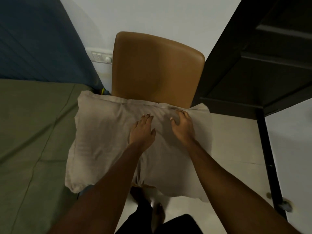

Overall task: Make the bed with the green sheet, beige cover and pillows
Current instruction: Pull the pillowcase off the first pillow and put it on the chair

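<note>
From my feed, both hands are down on a beige pillow (104,141) that lies across the seat of a brown chair (155,68). The pillow is wider than the seat and hangs off it on both sides. Its far edge sits against the foot of the chair's backrest.

The left hand (142,132) lies flat on the middle of the pillow, with its fingers (146,118) straight and close together, pressing on the cloth and holding nothing. The right hand (184,129) is just beside it, nearer the pillow's far right corner. Its fingers (181,114) are curled down into the cover, and they grip a bunch of fabric that creases towards them.

The green sheet (30,132) is spread over the bed on my left, with long soft folds running across it. The pillow's left end overlaps the bed's edge in my view, but I cannot tell whether it touches. A blue padded headboard (33,39) stands behind the bed. A white switch panel (102,56) is on the wall between the headboard and the chair. A dark table (253,73) stands to the right of the chair on a pale floor (236,141).
</note>
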